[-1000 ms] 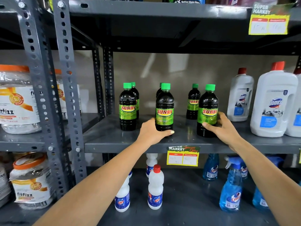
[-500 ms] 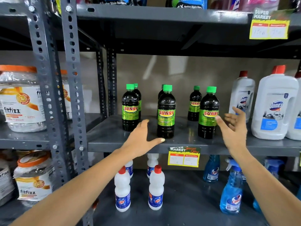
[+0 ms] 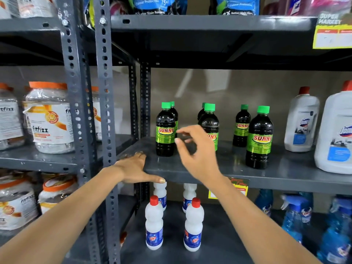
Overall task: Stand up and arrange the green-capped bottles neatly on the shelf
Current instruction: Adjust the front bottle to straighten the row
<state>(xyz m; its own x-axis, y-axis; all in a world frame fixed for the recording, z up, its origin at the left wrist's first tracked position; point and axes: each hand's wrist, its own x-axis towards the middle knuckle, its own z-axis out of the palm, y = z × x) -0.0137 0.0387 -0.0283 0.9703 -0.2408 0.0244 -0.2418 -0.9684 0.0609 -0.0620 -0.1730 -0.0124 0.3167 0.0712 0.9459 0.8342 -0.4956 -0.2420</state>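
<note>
Several dark bottles with green caps and green "SUNNY" labels stand upright on the grey middle shelf (image 3: 285, 174): a front left bottle (image 3: 165, 130), a front middle bottle (image 3: 210, 122), a front right bottle (image 3: 259, 138), and others behind them, such as the back right bottle (image 3: 242, 126). My left hand (image 3: 136, 169) rests flat on the shelf's front left edge, fingers spread, holding nothing. My right hand (image 3: 198, 149) hovers in front of the middle bottle, partly hiding it, with loosely curled fingers reaching toward the left bottle and nothing in it.
White red-capped jugs (image 3: 302, 121) stand at the shelf's right. Below are small white bottles (image 3: 154, 223) and blue spray bottles (image 3: 293, 221). Grey perforated uprights (image 3: 106, 130) bound the left side, with orange-lidded jars (image 3: 50, 119) beyond. The upper shelf (image 3: 209, 23) holds detergent packs.
Both hands let go of the middle and right bottles. My left hand slid left onto the shelf edge. My right hand crossed left to the middle bottle. The camera view shifted left.
</note>
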